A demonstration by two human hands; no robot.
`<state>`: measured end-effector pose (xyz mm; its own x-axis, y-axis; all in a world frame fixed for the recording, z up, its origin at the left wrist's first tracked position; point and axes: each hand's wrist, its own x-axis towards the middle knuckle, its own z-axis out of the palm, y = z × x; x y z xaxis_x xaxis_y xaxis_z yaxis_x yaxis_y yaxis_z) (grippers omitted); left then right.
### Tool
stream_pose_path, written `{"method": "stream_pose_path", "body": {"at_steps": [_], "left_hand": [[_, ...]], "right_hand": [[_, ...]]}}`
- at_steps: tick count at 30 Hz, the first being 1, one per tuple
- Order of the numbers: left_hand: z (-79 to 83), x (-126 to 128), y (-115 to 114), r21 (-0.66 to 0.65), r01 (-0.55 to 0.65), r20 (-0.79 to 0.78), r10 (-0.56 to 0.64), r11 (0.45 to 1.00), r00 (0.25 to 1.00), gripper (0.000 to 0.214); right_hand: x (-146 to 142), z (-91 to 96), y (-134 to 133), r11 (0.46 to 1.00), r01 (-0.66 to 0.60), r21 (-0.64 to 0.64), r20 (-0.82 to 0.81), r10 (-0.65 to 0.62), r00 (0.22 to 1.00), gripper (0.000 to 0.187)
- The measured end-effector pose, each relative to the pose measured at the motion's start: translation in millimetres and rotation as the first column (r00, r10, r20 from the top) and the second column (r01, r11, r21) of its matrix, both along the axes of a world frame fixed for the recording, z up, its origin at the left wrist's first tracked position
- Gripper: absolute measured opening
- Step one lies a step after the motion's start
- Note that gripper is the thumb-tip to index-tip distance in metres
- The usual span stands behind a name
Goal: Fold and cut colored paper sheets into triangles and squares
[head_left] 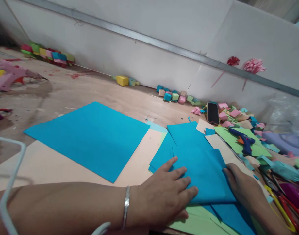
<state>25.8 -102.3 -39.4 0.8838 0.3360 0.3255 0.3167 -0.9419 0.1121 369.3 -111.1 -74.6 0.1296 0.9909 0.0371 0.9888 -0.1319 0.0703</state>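
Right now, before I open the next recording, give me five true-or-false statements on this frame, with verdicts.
1. The left hand lies on stacked blue paper. True.
2. Only one hand touches that stack. False: the right hand touches its right edge.
3. A silver bracelet circles the left wrist. True.
4. The glue gun on the light-green sheet is pink. False: it is a dark blue glue gun.
5. A smartphone is beside paper cubes. True.

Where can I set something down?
Best: bare wood between the left blue sheet and the yellow block. Also, though smudged: between that sheet and pink glue gun. Crowded: right side, stacked blue paper, phone, paper cubes, blue glue gun.
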Motion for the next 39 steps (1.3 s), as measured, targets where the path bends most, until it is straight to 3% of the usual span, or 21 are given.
{"method": "stream_pose_path", "body": {"at_steps": [5, 20, 26, 33, 36, 39], "left_hand": [[-8.0, 3, 1, 0.052, 0.018, 0.015, -0.019, 0.998, 1.0, 0.046], [-4.1, 3, -3, 0.166, 0.027, -0.002, -0.027, 0.986, 1.0, 0.04], [-2.1, 3, -2, 0.047, 0.026, -0.075, -0.023, 0.999, 0.997, 0.034], [1.2, 3, 2, -0.043, 0.029, -0.066, -0.032, 0.999, 0.997, 0.044], [-6.3, 6, 6, -0.036, 0.034, -0.024, -0.035, 0.999, 0.999, 0.052], [-18.9, 11, 12, -0.013, -0.019, -0.002, 0.019, 1.0, 1.0, 0.041]], "right_hand": [[-1, 0.4, 0, 1.0, -0.01, 0.011, -0.038, 0.01, 0.999, 0.039], [3, 1.0, -1, 0.999, -0.049, 0.024, -0.088, 0.051, 0.995, 0.04], [4, 3.9, -5, 0.963, -0.091, 0.254, -0.102, 0.12, 0.988, 0.037], [9, -1.7, -3, 0.963, -0.124, 0.238, -0.103, 0.152, 0.983, 0.039], [12, -1.9, -3, 0.969, -0.118, 0.217, -0.117, 0.146, 0.982, 0.04], [12, -1.9, -3, 0.968, -0.119, 0.22, -0.108, 0.145, 0.983, 0.04]]}}
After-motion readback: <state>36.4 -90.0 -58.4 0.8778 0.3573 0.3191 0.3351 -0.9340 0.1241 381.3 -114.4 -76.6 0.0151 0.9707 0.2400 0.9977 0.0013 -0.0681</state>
